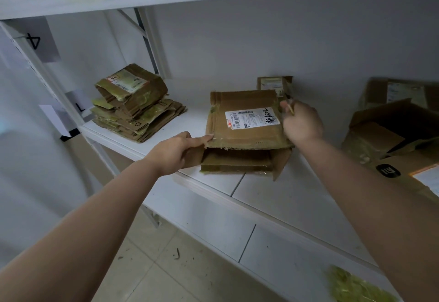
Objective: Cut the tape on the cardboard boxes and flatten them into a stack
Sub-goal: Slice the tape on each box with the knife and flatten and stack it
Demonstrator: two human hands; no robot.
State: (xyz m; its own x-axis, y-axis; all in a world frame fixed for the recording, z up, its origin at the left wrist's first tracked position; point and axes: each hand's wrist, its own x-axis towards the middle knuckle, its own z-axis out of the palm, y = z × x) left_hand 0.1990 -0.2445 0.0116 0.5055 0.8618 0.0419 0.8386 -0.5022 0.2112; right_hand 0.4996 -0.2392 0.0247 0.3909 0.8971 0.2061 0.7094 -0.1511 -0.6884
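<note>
White metal shelving (pixel 273 197) against a pale wall holds the work: a person bends over a labelled cardboard box (pixel 247 121) lying near the shelf's front edge, its near end open and its flaps splayed. The left hand (pixel 175 152) pinches the box's near-left flap, thumb pressed on the top panel's corner, while the right hand (pixel 301 123) is curled around a thin tool at the box's far-right edge; its blade is too small to make out. To do this step well, the left hand should likely pin the panel flat while the cut runs along the seam, away from the holding fingers. A stack of flattened boxes (pixel 137 109) waits to the left, with bare shelf between it and the box for sliding the piece across. Unopened boxes (pixel 389 133) crowd the right side, and the shelf lip lies just beneath the box's overhanging flap, so little room remains there.
</note>
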